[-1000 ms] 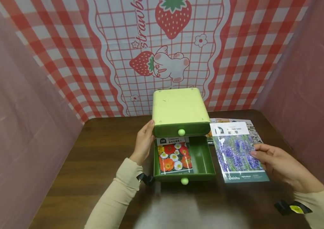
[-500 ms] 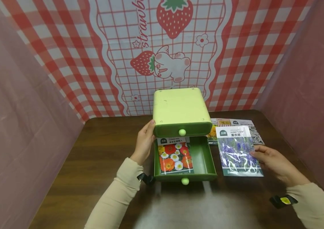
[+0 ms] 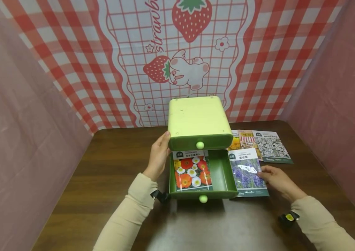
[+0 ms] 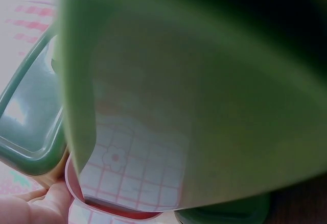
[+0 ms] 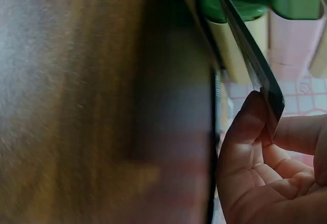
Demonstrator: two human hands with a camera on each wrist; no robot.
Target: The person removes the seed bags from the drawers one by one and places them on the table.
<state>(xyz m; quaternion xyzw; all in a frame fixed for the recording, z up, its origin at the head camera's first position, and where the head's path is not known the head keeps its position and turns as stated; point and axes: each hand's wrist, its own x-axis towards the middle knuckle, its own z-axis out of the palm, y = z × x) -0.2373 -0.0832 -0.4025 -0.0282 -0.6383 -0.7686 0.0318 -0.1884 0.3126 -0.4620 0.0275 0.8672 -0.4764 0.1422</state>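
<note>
"What's in the right hand?"

"A lavender seed packet. Thumb and fingers pinch its right edge, and the right wrist view shows it tilted above the table."

"Where is that, exactly?"

"Just right of the extended lower drawer, on the near side of three more packets."

"Which three?"

"Left to right: one with orange-yellow flowers, partly hidden, one with a striped awning, and one with small white flowers. They lie to the right of the drawer cabinet."

"Anything inside the drawer?"

"A poppy seed packet, face up against the left side. The right part shows bare green."

"And the left hand?"

"It touches the cabinet's near left corner, thumb pointing up along it. Most of its fingers are hidden, so I can't tell whether they curl round."

"The upper drawer?"

"Pushed in, its round knob facing the near side."
</note>
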